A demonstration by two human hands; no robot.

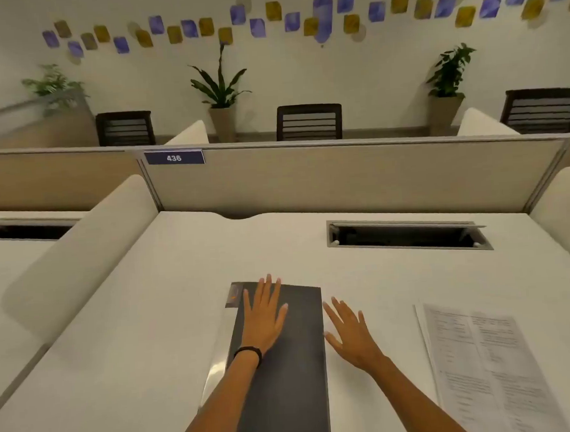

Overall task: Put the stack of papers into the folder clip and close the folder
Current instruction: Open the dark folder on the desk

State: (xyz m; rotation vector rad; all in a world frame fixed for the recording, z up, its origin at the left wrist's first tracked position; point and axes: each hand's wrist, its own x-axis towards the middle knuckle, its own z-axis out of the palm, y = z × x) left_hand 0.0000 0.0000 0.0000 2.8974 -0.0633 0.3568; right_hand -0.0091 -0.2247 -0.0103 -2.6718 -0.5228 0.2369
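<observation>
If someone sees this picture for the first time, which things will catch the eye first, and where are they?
First, the dark closed folder lying on the white desk at bottom centre, with the left hand flat on it and the right hand open on the desk just beside its right edge. Next, the stack of printed papers lies farther right, apart from the folder. Behind, a blue sign "436" sits on the partition.

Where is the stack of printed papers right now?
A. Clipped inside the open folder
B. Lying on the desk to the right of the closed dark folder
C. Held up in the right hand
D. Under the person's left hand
B: the papers lie flat on the desk, apart from the closed dark folder, beyond the right hand.
</observation>
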